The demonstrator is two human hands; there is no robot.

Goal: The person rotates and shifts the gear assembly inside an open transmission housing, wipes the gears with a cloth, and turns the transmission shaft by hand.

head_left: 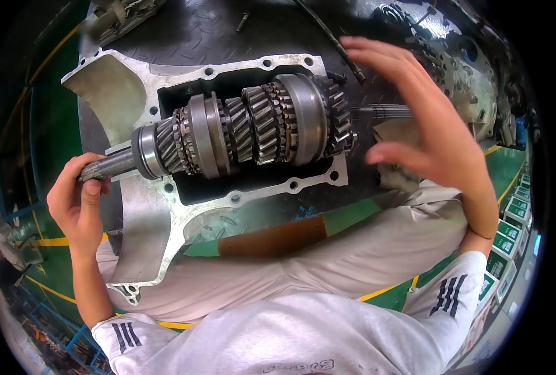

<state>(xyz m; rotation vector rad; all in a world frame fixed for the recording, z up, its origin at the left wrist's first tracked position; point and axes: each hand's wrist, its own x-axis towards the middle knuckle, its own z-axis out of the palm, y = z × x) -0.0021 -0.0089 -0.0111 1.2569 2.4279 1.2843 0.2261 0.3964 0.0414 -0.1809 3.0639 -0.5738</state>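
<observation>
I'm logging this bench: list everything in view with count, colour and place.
Workbench: 1, black, centre
Gearbox housing: 1, silver-grey, on workbench
Gear shaft: 1, steel grey, over the gearbox housing's opening
Bolt: 1, grey, workbench's far side
Rod: 1, dark, workbench's far side
Cloth: 1, brownish, workbench's right side
Castings: at least 2, grey, far left and right
Panel: 1, brown, workbench's near side
Boxes: several, green-and-white, right
Floor: green, yellow lines, below
Shirt: 1, pale grey, foreground
Trousers: 1 pair, beige, lap
Left hand: 1, bare, gripping gear shaft's left end
Right hand: 1, bare, open near gear shaft's right end
</observation>
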